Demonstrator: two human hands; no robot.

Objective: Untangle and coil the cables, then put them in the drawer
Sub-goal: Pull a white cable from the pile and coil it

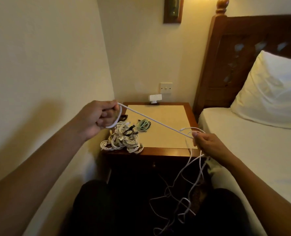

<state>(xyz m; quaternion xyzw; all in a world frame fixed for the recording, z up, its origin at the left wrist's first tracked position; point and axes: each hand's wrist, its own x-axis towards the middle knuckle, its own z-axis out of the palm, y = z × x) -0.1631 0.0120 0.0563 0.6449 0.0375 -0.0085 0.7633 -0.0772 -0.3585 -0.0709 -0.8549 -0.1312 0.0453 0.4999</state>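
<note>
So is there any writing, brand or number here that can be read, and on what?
None: no text can be read in this view.
The white wall switch plate: no lettering shows.
The small white plug-in box below it: only a faint mark, too small to read.
The dark wooden picture frame: its content is dark and cut off.
The thin white cable and the pile of coiled white cables: no labels visible.

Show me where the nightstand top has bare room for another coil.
Free: the right half and back of the nightstand top, between the green coil and the bed-side edge, though the white cable stretches above it. Crowded: the front-left corner, under the pile of white coils.
</note>
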